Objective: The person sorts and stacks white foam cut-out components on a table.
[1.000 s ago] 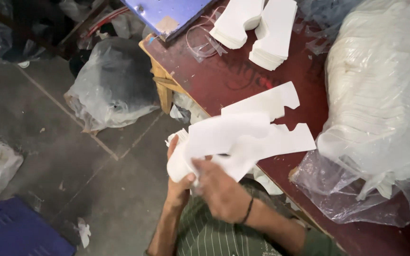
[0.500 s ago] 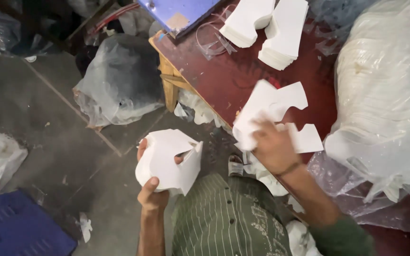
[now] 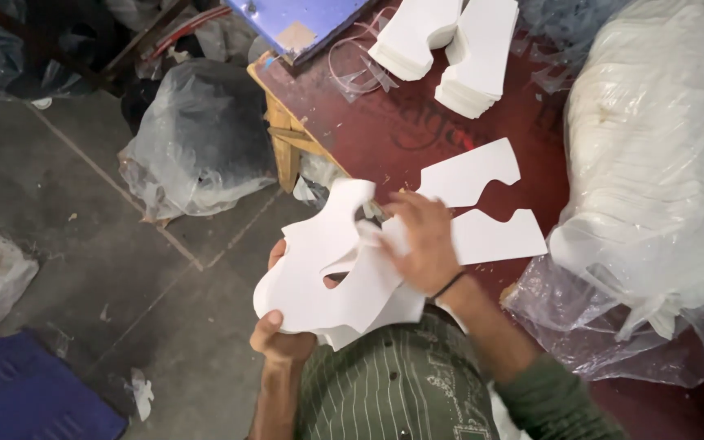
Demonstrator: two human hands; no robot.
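Observation:
My left hand (image 3: 280,338) grips a bundle of white cut-out sheets (image 3: 319,281) from below, holding them over my lap beside the table edge. My right hand (image 3: 421,244) rests on the top sheet of that bundle, fingers spread over its upper edge. Two more white cut-out pieces (image 3: 470,175) lie flat on the dark red table (image 3: 368,122) just beyond my right hand.
Two stacks of white cut-outs (image 3: 450,49) sit at the table's far end near a blue board (image 3: 295,20). A big plastic bag of white sheets (image 3: 653,179) fills the table's right side. Filled plastic bags (image 3: 197,147) and a blue crate (image 3: 26,399) stand on the grey floor.
My right hand came back from the pieces on the table to the bundle. My left hand raised the bundle closer to the table edge.

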